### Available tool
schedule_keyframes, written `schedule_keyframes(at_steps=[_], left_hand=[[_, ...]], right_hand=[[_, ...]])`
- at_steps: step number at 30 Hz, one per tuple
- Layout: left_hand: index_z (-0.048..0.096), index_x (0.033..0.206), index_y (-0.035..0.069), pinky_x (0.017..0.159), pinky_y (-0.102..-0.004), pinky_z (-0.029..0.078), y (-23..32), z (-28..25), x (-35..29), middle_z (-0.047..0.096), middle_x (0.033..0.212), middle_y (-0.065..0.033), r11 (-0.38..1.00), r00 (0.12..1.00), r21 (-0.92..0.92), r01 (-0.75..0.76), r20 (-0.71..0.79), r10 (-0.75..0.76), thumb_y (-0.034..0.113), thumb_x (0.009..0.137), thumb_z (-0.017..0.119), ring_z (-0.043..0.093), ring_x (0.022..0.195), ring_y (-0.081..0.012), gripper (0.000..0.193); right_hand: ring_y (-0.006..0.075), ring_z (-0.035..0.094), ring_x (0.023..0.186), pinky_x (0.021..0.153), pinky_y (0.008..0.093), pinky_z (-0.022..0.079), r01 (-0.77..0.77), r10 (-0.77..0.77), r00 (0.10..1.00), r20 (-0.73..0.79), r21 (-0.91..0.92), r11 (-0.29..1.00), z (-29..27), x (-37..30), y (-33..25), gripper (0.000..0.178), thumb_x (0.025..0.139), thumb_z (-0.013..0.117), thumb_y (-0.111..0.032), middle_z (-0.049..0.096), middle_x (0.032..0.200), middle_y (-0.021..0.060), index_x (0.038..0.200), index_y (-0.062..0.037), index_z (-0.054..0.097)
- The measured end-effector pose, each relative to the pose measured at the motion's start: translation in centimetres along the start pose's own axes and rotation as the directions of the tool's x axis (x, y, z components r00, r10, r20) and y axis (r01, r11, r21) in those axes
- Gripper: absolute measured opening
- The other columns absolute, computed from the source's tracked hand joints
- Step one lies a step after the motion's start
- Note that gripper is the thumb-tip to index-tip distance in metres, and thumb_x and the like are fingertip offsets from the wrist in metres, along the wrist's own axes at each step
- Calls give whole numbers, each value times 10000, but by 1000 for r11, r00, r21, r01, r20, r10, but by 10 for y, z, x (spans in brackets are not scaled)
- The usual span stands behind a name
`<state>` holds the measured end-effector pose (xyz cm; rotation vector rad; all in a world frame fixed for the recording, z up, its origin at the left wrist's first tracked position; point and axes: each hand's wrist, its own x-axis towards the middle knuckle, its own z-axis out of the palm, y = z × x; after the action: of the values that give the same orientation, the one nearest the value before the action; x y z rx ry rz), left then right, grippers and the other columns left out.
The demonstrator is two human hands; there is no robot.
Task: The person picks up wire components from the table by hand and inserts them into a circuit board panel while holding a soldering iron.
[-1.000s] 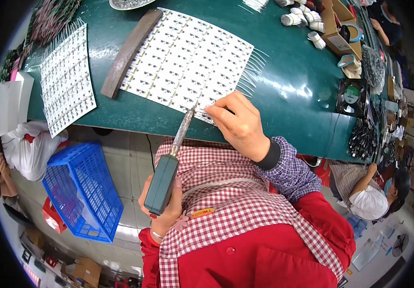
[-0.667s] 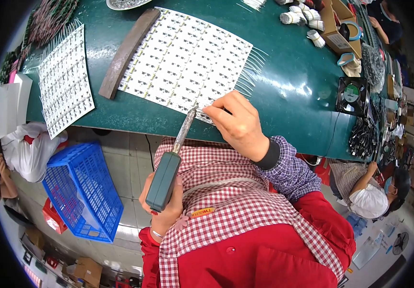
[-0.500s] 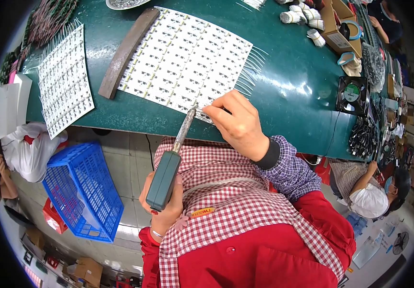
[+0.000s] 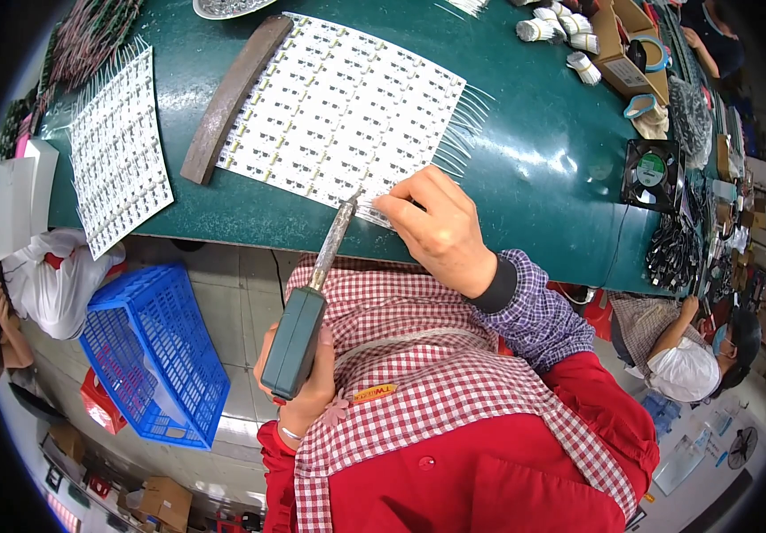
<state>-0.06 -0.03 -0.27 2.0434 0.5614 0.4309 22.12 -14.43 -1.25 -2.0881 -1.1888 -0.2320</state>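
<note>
My left hand (image 4: 319,384) is wrapped round the green handle of a soldering iron (image 4: 296,342). The iron's metal barrel slants up and its tip is at the near edge of a white sheet of small circuit boards (image 4: 329,115). Just right of the tip, my right hand (image 4: 440,226) pinches thumb and forefinger together over the sheet's near right corner. Whatever lies in the pinch is too small to make out. Thin white wires (image 4: 458,147) stick out along the sheet's right edge. A dark bar (image 4: 236,102) lies along its left edge.
Another wired board sheet (image 4: 121,147) lies at the left table edge, near a blue plastic crate (image 4: 156,355). At the right are bundled white wires (image 4: 538,31), a cardboard box (image 4: 627,62) and a small black fan (image 4: 652,174). Other people sit at both sides.
The soldering iron has shifted slightly left and down, its tip a little farther from my right fingers. My right hand has hardly moved.
</note>
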Motion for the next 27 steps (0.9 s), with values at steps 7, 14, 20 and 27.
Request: schedule_keyframes(at_steps=[7,14,20,27], left_hand=[[698,982,-59,621,-326,541,4,3,4,684,919,-173,998,1000,-61,-5,-15,4,-37,755,757,694,728,-254,236],[693,985,-67,618,-327,535,9,3,13,683,928,-180,998,998,-23,-59,13,60,-38,760,751,691,722,-260,234],[696,970,-56,615,-335,531,9,4,15,681,922,-178,999,999,-25,-33,29,34,-38,763,743,685,716,-266,213],[697,953,-41,606,-334,525,2,6,12,670,890,-165,1000,999,-25,6,53,-5,-22,768,744,674,692,-271,192]], right_hand=[[226,579,699,585,331,469,-29,30,999,-39,23,999,-5,2,-2,272,676,762,72,586,773,59,921,-29,705],[224,582,702,587,330,469,-52,52,998,-35,13,999,-4,2,3,256,688,760,77,587,759,59,916,-28,710],[218,570,740,629,334,488,-51,51,999,-13,6,999,-2,1,4,204,695,728,22,549,768,48,884,-42,686],[216,577,749,645,336,489,-57,57,998,0,-2,998,-1,1,4,197,700,719,14,549,776,47,884,-46,684]])
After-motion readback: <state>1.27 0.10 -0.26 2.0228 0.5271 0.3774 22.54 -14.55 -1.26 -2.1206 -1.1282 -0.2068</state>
